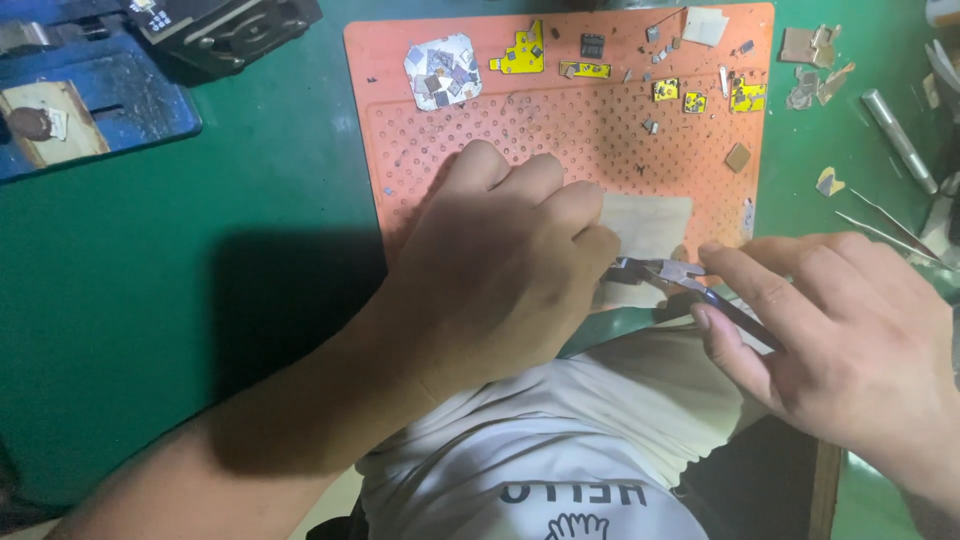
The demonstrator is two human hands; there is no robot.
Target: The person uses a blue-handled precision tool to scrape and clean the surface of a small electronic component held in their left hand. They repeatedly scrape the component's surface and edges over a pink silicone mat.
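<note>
Views: one only — a camera worn on the person's head.
Direction: it looks steeply down and forward over the person's chest onto the green bench (250, 200).
Nearness: close; the left hand (500, 270) and right hand (840, 330) fill the lower middle, with the white shirt (560, 450) at the bottom edge.
Centre of view: the near edge of the orange mat (560, 130), which runs up to the top of the frame.
Edges: a blue fixture (120, 110) cut off at top left — loose tools (900, 140) cut off at right.
Shared ground: none, there being no second view.
</note>
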